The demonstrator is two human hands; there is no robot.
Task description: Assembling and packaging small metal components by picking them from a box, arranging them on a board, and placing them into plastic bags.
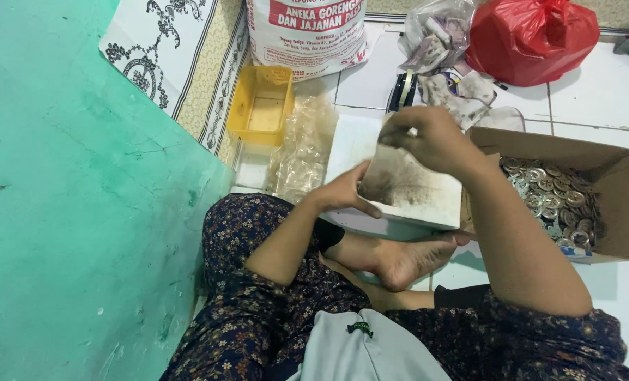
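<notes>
Lap: dark flowered trousers and a grey cloth are seen nearest the camera, with a bare foot tucked in front of them on the white tiled floor.
Left hand: the left hand is closed on the lower left edge of a small clear plastic bag, the thumb laid along the bag's bottom edge and the other fingers hidden behind it.
Right hand: the right hand is pinched shut on the bag's top edge, the fingertips curled over the upper corner.
Bag: it is held upright between the two hands, above a white slab that is stained grey; whether anything is inside the bag cannot be told.
Box: an open cardboard box is set just right of the right forearm, partly filled with shiny round metal pieces.
Left of the slab: a heap of crumpled clear plastic is lying beside a yellow plastic tub.
Wall: a green painted wall is seen along the left side.
Far edge: a large white printed sack, a clear bag of scraps, a roll of tape and a red plastic bag are ranged at the back.
</notes>
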